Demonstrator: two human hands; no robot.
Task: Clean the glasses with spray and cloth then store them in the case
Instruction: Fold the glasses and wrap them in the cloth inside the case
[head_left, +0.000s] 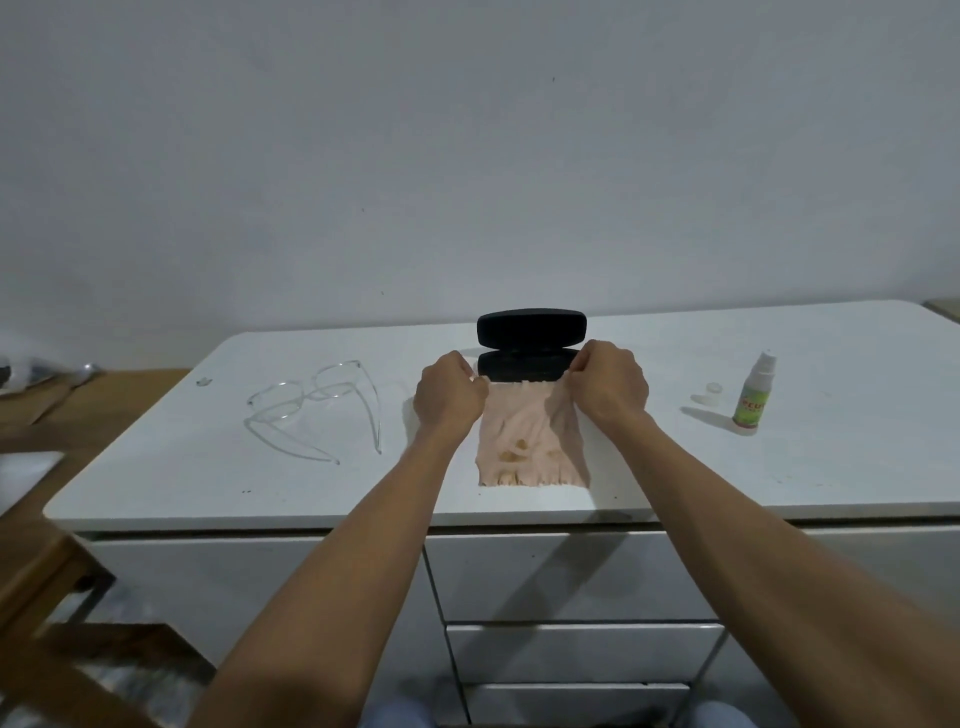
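A pale pink cloth (524, 441) with a few yellowish stains lies on the white tabletop (727, 467). My left hand (449, 397) pinches its far left corner and my right hand (610, 387) pinches its far right corner. Just behind the cloth stands a black glasses case (530, 345), lid open and upright. Clear-framed glasses (311, 405) rest on the table to the left, arms unfolded, apart from both hands. A small spray bottle (752, 397) with a green label stands at the right, its white cap (712, 388) lying beside it.
White drawers (566, 577) sit under the tabletop's front edge. A wooden surface (47, 415) and wooden furniture (62, 623) lie to the left. A plain white wall rises behind the table.
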